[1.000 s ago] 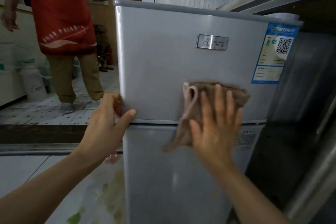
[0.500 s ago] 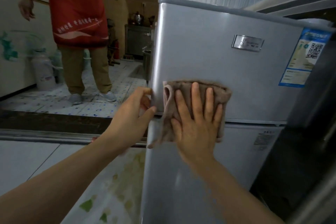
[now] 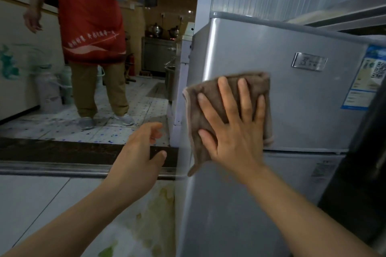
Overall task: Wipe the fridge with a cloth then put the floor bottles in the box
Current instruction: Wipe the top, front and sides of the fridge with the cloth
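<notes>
Brown cloth [image 3: 225, 98] lies flat on the upper door of the silver fridge [image 3: 302, 115], at the door's left edge, lower corner hanging past the seam onto the lower door. Right hand [image 3: 234, 131] presses it there, fingers straight and spread, palm flat: pressure for wiping, likely, not a grasp. Left hand [image 3: 140, 156] hovers just beside the fridge's side edge, fingers loosely curled, holding nothing, apart from the metal. Blue label [image 3: 367, 81] sits at the door's right. Beyond, a person in a red apron [image 3: 89, 16] stands on tiled floor. No bottles or box in view; wiping stage only.
</notes>
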Tool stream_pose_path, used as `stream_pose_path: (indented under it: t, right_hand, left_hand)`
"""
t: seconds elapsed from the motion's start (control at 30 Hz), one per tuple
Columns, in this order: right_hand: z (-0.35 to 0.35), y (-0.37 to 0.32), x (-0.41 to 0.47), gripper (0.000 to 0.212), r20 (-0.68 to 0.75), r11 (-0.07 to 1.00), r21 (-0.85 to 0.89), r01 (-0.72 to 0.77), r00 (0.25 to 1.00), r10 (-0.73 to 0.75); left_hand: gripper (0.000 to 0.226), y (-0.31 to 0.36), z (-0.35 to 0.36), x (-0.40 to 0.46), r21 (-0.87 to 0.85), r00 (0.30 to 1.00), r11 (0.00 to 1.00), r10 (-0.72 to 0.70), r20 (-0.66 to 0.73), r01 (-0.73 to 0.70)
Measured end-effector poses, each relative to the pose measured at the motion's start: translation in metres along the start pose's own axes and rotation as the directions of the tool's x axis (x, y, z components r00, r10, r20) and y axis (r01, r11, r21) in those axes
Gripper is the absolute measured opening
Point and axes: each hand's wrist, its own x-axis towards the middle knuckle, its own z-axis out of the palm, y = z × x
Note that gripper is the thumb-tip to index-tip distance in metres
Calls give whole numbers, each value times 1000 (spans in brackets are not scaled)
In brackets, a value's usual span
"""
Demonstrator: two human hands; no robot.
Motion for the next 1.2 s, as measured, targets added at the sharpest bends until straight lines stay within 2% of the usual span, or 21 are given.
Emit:
stream_pose_path:
  t: [0.13,0.23,0.3,0.5,0.57,0.7,0.93,1.1,1.2]
  right_hand:
    - [-4,-2,34,52,-70,999,16,46,997,-45]
    - [0,-11,19,32,-81,996,43,80,994,-76]
    - [3,-19,-2,28,-64,993,52,109,992,-106]
    - [10,-28,-23,27,-61,989,122,82,995,-75]
    - [11,-30,-43,29,-4,978,152,141,990,-142]
    - [15,-32,-76,47,85,960,112,258,960,-268]
    - [11,6,-60,47,1,946,149,287,957,-291]
    - [12,90,-114,55,15,988,14,156,988,-156]
    - [14,120,-136,55,57,997,-10,73,996,-72]
  left_hand:
    - [56,-2,4,3,-45,999,999,-30,-19,30]
    - [45,3,8,3,-123,998,992,-27,-49,21]
    - [38,6,11,-2,-154,998,988,-12,-61,2]
    - [39,5,14,-17,-176,995,983,-63,-83,48]
    - [38,7,12,-20,-179,993,982,-76,-87,60]
    - [38,16,12,-23,-174,993,983,-81,-86,65]
    - [27,33,40,-30,-286,978,952,-150,-147,104]
    - [29,36,51,-25,-263,975,962,-127,-181,76]
    - [26,43,63,-23,-271,982,960,-117,-149,73]
